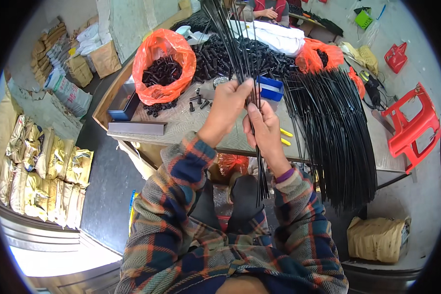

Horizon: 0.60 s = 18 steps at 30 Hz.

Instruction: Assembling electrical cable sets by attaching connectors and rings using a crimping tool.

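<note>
Both hands are closed around a bundle of long, thin black rods, held upright over the table's near edge. My left hand grips it higher up, its thumb along the rods. Just below and to the right, my right hand pinches the same bundle between thumb and fingers. The rods fan out toward the top of the view, and their lower ends hang above my lap. Behind my hands is a heap of short black tubular parts. A blue open bin stands close beyond my right hand.
A thick stack of black rods overhangs the table's right side. Left are a red plastic bag of black parts, a dark tray and a grey bar. Yellow-handled tool lies near. A red stool is right; another person sits opposite.
</note>
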{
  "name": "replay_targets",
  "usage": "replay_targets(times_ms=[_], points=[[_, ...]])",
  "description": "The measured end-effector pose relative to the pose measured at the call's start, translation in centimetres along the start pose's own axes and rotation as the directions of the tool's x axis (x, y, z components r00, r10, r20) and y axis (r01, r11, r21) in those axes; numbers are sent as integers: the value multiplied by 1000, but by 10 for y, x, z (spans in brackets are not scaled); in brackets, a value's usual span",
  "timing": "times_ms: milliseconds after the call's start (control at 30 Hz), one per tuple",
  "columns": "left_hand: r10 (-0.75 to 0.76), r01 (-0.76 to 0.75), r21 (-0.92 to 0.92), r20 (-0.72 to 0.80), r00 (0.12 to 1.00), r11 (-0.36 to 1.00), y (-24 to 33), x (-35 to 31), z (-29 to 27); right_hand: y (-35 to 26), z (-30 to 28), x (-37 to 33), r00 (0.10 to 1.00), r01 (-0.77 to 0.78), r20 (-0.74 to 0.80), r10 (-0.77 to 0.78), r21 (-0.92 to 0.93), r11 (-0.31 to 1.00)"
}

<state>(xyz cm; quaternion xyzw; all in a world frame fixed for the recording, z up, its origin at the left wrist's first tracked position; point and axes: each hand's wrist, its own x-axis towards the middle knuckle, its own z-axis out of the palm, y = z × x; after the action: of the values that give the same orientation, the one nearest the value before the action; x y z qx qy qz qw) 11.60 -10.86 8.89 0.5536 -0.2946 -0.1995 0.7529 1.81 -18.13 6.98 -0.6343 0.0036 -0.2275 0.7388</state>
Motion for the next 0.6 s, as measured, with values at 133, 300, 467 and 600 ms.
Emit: replay_targets(times_ms=[133,300,467,600], points=[[38,-38,-78,-4,999,996,1,-7,3,7,-5,4,992,116,-29,-122,-148,982],[-35,27,-125,-60,998,992,5,-9,5,7,-3,9,991,115,-53,-120,-81,990],[-35,40,-206,30,999,978,7,-8,7,2,-10,11,994,107,-7,-109,-120,987],[3,-7,-316,-13,1000,949,6,-8,11,-10,-14,8,992,-24,121,32,-65,998]])
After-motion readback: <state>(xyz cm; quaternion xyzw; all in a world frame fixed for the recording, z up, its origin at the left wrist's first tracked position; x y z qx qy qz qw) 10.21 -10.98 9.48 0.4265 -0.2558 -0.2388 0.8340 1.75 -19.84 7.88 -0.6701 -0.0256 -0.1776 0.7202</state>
